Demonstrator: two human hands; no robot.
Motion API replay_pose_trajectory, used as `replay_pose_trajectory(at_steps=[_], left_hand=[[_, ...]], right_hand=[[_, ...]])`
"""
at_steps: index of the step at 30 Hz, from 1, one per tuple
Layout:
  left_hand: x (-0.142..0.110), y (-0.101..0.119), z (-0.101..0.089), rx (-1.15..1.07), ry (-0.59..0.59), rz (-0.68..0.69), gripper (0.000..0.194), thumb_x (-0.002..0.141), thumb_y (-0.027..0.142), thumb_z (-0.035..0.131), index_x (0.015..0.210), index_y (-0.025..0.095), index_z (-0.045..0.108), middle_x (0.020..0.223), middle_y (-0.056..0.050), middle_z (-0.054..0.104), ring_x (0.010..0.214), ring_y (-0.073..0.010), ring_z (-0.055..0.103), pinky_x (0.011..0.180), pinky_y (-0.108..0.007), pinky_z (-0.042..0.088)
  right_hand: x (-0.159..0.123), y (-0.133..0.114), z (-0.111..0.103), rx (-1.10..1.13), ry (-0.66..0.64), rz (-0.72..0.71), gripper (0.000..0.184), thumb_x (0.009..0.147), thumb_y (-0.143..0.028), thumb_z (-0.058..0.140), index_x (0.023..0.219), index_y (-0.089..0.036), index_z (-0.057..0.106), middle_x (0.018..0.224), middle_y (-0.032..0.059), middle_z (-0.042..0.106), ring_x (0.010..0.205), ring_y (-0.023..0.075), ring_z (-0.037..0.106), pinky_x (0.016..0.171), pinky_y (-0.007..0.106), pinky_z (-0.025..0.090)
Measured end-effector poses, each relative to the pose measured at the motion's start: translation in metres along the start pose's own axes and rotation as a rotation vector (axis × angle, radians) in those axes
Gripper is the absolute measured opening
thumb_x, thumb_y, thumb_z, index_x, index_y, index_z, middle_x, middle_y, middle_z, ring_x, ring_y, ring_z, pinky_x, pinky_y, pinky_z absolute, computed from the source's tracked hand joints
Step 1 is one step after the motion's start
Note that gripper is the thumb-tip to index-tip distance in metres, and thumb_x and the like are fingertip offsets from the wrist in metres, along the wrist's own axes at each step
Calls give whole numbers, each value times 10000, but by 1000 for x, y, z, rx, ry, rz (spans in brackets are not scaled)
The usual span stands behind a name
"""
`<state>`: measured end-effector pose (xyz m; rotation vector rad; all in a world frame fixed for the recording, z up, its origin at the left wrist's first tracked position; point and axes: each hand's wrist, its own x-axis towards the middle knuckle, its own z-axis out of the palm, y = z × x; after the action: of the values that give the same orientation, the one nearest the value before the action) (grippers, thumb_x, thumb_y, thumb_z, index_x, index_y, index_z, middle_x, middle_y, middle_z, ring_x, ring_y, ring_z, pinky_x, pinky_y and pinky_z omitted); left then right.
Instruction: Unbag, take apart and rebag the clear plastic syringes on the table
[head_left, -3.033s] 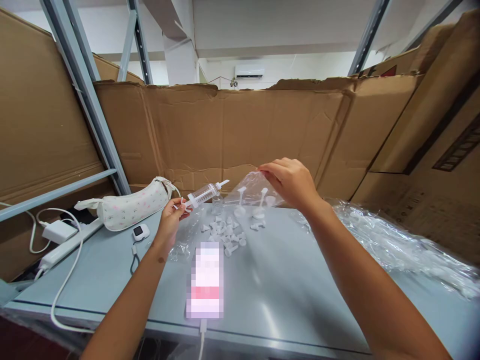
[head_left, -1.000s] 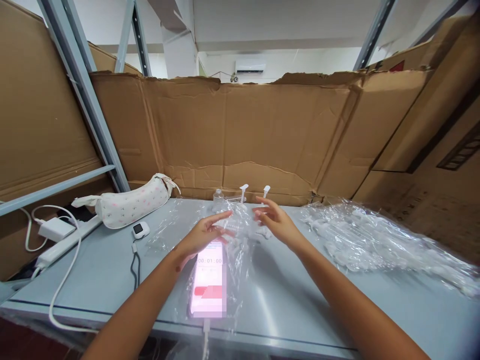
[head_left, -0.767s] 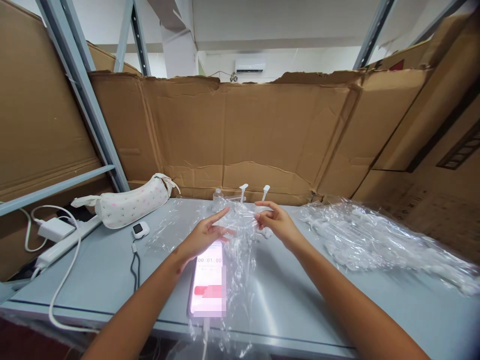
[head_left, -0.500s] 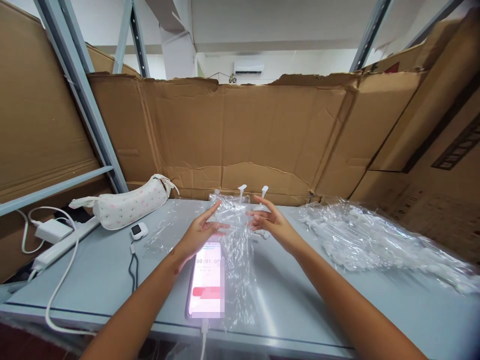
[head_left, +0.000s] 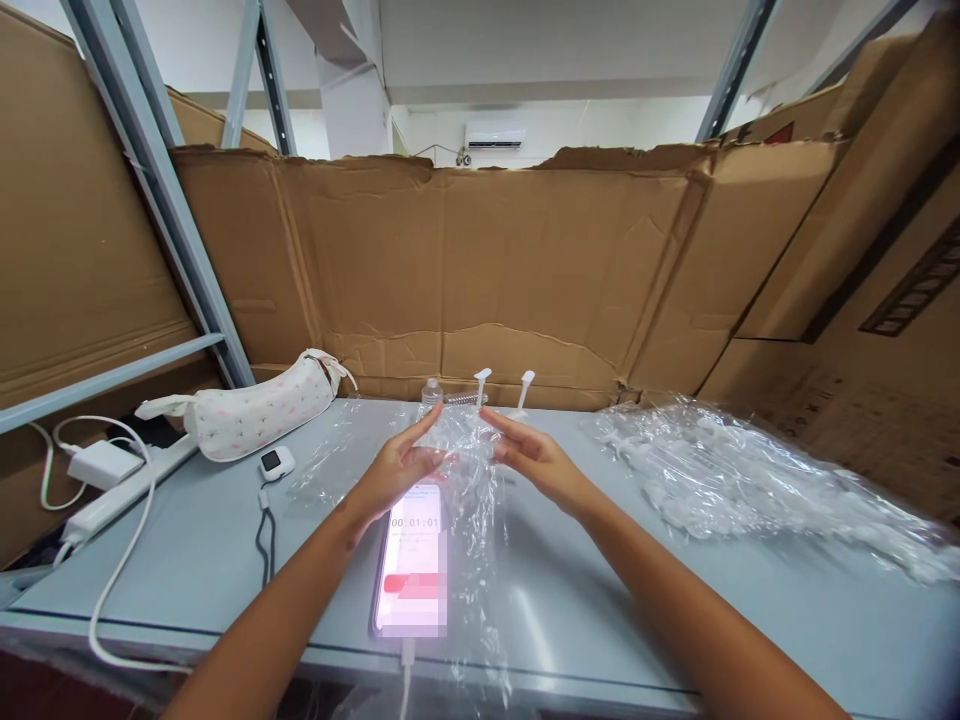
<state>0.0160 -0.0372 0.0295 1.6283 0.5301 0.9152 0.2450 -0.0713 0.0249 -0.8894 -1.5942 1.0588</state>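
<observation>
Head view: clear plastic bag blurs both hands' grip.

The lower half of my phone's screen is blurred, so I can't read it there. The clear plastic bag between my left hand and right hand hides whatever small parts lie under it. My forearms run off the bottom edge. The heap of plastic wrap is cut off at the right
</observation>
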Motion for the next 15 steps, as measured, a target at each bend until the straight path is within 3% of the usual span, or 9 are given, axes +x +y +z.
replay_pose_trajectory(at_steps=[2, 4, 6, 8, 11, 13, 15], left_hand=[[0, 3, 0, 11, 16, -17, 691, 816, 340, 637, 1421, 338, 305, 1536, -98, 203, 1081, -284, 593, 769, -348, 561], [-1, 6, 0, 34, 51, -11, 725, 805, 330, 652, 1428, 348, 283, 1549, -91, 152, 1066, -273, 599, 768, -340, 561], [-2, 8, 0, 51, 100, 20, 732, 804, 323, 653, 1426, 375, 270, 1562, -67, 77, 1045, -259, 609, 766, -335, 563], [-2, 9, -2, 42, 133, 66, 745, 809, 318, 649, 1427, 405, 242, 1567, -49, 29, 1022, -245, 620, 747, -321, 564], [-3, 8, -5, 13, 109, 91, 763, 813, 306, 646, 1429, 425, 212, 1566, -56, 48, 985, -225, 635, 719, -309, 564], [-3, 6, -5, 35, 24, 40, 694, 817, 306, 639, 1418, 370, 297, 1522, -96, 248, 945, -215, 648, 710, -316, 562], [-3, 4, -4, 101, -104, -51, 573, 825, 310, 626, 1364, 277, 437, 1278, -125, 574, 855, -196, 663, 708, -326, 555]], right_hand=[[0, -1, 0, 1, -5, 6, 506, 831, -369, 604, 1317, -393, 466, 1495, -4, 318, 1234, 239, 485, 938, 409, 482], [-2, -2, 0, 8, -31, 24, 544, 823, -361, 612, 1335, -407, 434, 1503, 1, 299, 1130, 218, 568, 880, 390, 511], [-3, -4, 1, 3, -93, 58, 539, 816, -351, 618, 1328, -386, 454, 1424, 23, 438, 972, 180, 638, 838, 382, 523], [-3, -4, 2, -29, -143, 88, 482, 815, -340, 615, 1288, -332, 521, 1164, 32, 653, 826, 154, 658, 816, 384, 522], [-3, -2, 3, -54, -90, 102, 422, 823, -319, 594, 1243, -291, 575, 806, 5, 719, 725, 153, 656, 762, 373, 524], [-1, -1, 2, -54, 30, 68, 400, 812, -299, 597, 1212, -304, 599, 856, 6, 723, 708, 149, 657, 728, 355, 524], [1, -1, -1, -59, 164, 16, 359, 797, -288, 603, 1153, -308, 641, 1001, 16, 711, 692, 139, 652, 706, 343, 522]])
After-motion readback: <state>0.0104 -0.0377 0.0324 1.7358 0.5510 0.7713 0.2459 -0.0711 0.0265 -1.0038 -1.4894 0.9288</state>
